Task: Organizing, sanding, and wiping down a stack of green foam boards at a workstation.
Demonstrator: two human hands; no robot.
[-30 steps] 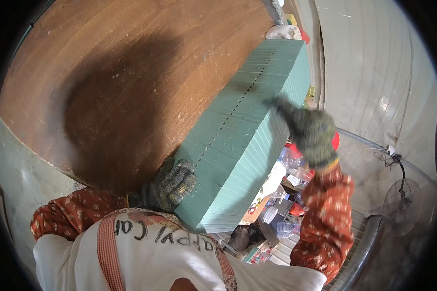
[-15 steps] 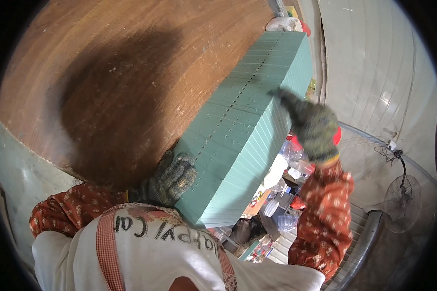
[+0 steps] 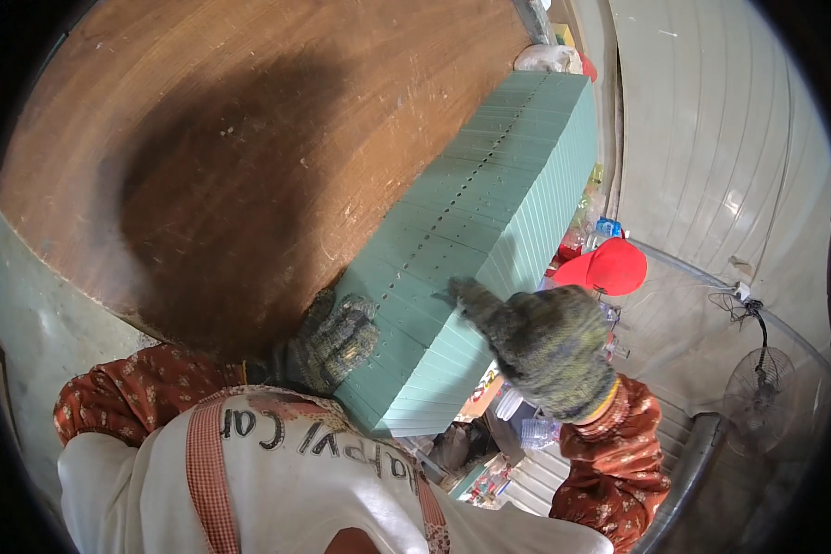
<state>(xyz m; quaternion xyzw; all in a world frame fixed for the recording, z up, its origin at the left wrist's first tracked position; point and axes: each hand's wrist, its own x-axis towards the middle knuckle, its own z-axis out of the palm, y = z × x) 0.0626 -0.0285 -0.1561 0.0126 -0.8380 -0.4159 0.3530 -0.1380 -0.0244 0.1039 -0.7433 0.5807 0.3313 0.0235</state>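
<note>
A long row of flat pale green boards (image 3: 452, 222) stands pressed together on a brown wooden table, with a line of small dark holes running along its top. My left hand (image 3: 332, 342), in a grey-green knitted glove, lies at the near left edge of the row with fingers curled over the boards. My right hand (image 3: 554, 346), in a matching glove, is above the right long edge nearer the front. Its index finger stretches out to the top edge of the boards; nothing shows in its grasp. The finger's tip is slightly blurred.
The wooden table (image 3: 388, 83) spreads left, under a large dark shadow. Beyond the boards' right side are a red cap (image 3: 609, 268), plastic containers (image 3: 537, 432) and other clutter. A standing fan (image 3: 757, 397) is at the far right, near a pale wall (image 3: 711, 138).
My right hand has moved back toward me along the boards' right edge, uncovering the red cap. My left hand stays at the near end.
</note>
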